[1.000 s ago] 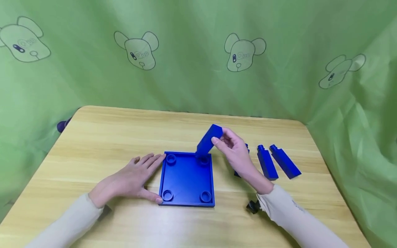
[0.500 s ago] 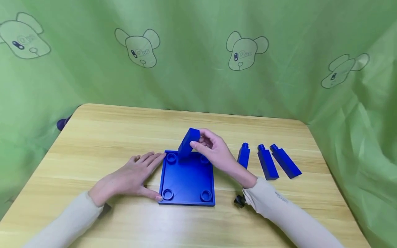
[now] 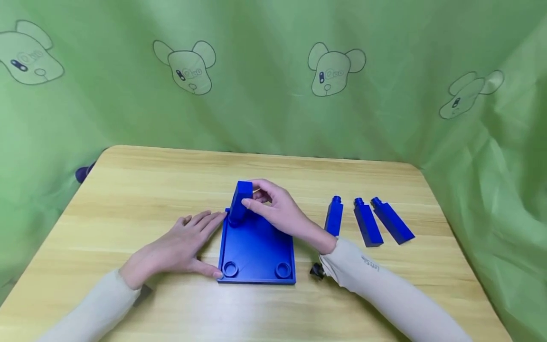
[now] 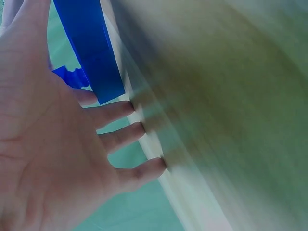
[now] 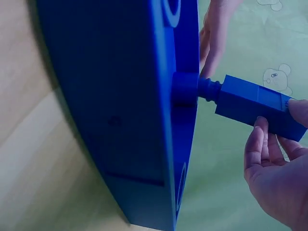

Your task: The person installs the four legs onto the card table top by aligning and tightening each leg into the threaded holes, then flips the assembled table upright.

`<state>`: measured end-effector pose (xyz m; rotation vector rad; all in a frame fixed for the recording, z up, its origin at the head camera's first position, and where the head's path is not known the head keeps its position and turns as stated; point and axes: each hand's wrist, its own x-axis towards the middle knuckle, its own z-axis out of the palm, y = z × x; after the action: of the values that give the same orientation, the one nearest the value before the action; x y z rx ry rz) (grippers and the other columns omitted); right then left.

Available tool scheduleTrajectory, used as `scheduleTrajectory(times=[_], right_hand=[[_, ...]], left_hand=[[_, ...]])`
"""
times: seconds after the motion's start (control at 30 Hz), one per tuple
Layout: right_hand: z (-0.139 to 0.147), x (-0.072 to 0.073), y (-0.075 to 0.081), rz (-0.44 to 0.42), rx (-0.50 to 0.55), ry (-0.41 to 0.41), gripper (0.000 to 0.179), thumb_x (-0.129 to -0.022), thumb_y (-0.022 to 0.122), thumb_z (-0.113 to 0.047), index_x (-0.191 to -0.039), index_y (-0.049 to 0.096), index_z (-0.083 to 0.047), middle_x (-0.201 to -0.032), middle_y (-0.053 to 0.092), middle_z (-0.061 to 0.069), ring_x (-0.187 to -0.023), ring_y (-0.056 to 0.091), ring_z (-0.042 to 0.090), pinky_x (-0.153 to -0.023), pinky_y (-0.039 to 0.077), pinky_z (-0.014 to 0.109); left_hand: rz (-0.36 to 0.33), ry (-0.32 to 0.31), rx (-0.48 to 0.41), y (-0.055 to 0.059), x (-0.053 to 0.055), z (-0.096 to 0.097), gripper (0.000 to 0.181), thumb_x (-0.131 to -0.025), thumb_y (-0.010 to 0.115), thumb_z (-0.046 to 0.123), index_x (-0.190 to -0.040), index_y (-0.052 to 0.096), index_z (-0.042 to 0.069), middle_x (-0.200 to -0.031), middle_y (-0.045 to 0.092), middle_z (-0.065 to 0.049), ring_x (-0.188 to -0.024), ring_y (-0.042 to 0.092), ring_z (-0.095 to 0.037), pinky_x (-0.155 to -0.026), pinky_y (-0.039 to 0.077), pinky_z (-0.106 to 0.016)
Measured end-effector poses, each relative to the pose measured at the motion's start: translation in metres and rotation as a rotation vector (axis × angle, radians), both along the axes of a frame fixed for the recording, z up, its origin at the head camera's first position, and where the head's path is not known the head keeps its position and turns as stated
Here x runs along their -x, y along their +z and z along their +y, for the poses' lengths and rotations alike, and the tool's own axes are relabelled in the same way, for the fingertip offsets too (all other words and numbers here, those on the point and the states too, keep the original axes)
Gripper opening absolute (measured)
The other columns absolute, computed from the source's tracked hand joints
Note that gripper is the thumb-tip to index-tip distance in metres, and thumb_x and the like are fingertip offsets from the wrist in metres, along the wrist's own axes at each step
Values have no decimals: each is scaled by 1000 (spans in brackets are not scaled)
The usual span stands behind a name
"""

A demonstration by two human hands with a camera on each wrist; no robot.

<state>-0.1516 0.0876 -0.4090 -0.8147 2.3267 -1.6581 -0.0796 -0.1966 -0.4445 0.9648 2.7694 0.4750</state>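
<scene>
**Blue post (image 3: 240, 194) at the ring below the right fingertips**

The right hand (image 3: 278, 209) grasps the post near its upper end: the thumb bears on one side and the curled fingers on another. Below these fingers, the post's ribbed neck (image 5: 209, 90) points down at the mouth of the far left ring (image 5: 185, 89) of the blue tray (image 3: 259, 251). The post stands slightly tilted. Whether the neck has entered the ring cannot be told.

The left hand (image 3: 183, 244) is released, its fingers straight and spread. Its thumb tip touches the near left corner of the tray; its index fingertip lies at the far left corner, near the post's lower end.

Just beside the left thumb tip is the near left ring (image 3: 231, 269). The near right ring (image 3: 283, 270) lies nearer the person than the right fingers.

To the right of the right fingers, three other posts (image 3: 368, 223) lie on the table (image 3: 171, 308), necks pointing away from the person. Beyond all the fingers hangs a green cloth (image 3: 265, 118) printed with animal heads.
</scene>
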Motion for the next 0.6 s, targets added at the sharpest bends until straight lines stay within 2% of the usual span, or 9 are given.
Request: scheduleTrajectory(times=[0.27, 0.5, 0.6], right_hand=[[-6, 4, 3, 76, -100, 46, 35, -107, 74, -16, -137, 67, -1, -108, 70, 5, -101, 67, 20, -95, 58, 38], [-8, 11, 14, 136, -197, 160, 29, -107, 74, -18, -132, 71, -5, -105, 72, 1, -100, 68, 16, -91, 58, 36], [-10, 12, 15, 145, -228, 180, 29, -107, 74, -19, -132, 71, -5, -106, 72, 0, -99, 68, 14, -89, 58, 34]], left_hand=[[-8, 2, 12, 1, 0, -2, 138, -79, 63, 96, -174, 21, 5, -174, 33, -19, -158, 31, -47, -114, 32, -80], [-12, -6, 10, 0, 1, -1, 136, -81, 62, 95, -175, 19, 6, -175, 32, -19, -158, 30, -47, -114, 32, -80], [-16, -6, 15, 0, 0, -1, 137, -81, 60, 96, -175, 18, 7, -175, 31, -18, -159, 29, -47, -115, 31, -80]])
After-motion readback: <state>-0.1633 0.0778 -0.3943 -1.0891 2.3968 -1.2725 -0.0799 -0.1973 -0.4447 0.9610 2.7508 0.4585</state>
